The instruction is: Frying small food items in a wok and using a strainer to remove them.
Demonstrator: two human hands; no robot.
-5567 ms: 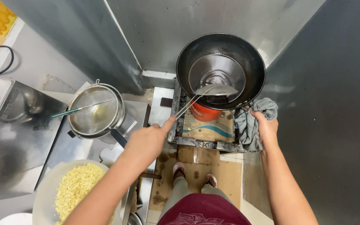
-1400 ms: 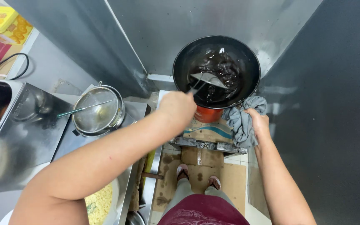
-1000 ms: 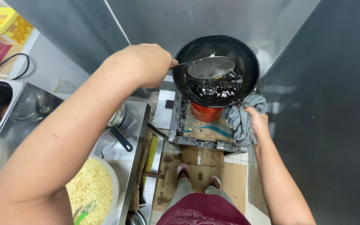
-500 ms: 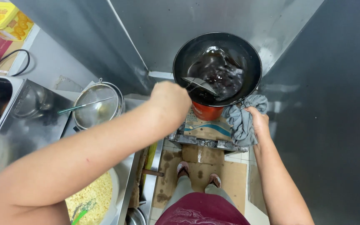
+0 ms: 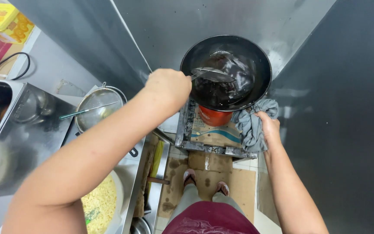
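My left hand [image 5: 167, 86] is clamped on the ladle [image 5: 213, 74], which lies nearly level, bowl pointing right over the dark sauce in the wok [image 5: 226, 71]. My right hand [image 5: 268, 128] grips the grey rag [image 5: 249, 123] at the wok's near rim; steel walls crowd both sides.

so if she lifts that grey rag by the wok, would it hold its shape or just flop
Probably flop: the grey rag lies crumpled in soft folds under the right hand. It looks light, and likely grips rather than slips against the wok.
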